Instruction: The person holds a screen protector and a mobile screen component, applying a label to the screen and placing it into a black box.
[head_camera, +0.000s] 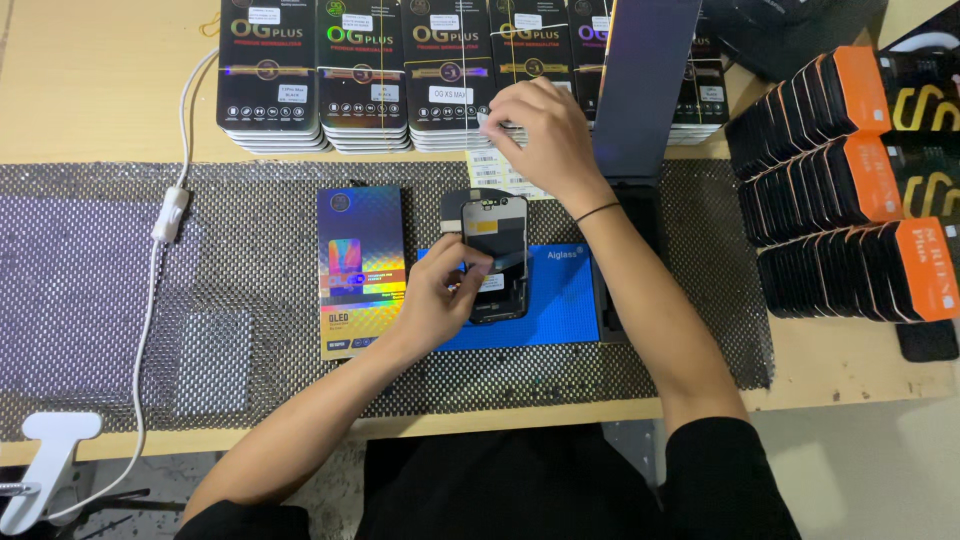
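The left hand (448, 290) is closed around the lower left edge of a black phone screen (495, 258), thumb on the glass and fingers curled behind it, holding it upright over a blue mat (560, 300) on the table (100, 90). The right hand (540, 130) reaches farther back, its fingertips pinched on a small white sticker (487, 122) at the front of the stacked black boxes (400, 75); a thin dark band circles that wrist. A white label sheet (492, 170) lies just under that hand. Beside the left hand lies a shiny flat box (362, 268) with a rainbow sheen, resting on the dark mesh mat (250, 270) that covers the table's middle. At the right stand rows of black-and-orange packets (850, 180). A white cable (165, 220) runs down the left side.
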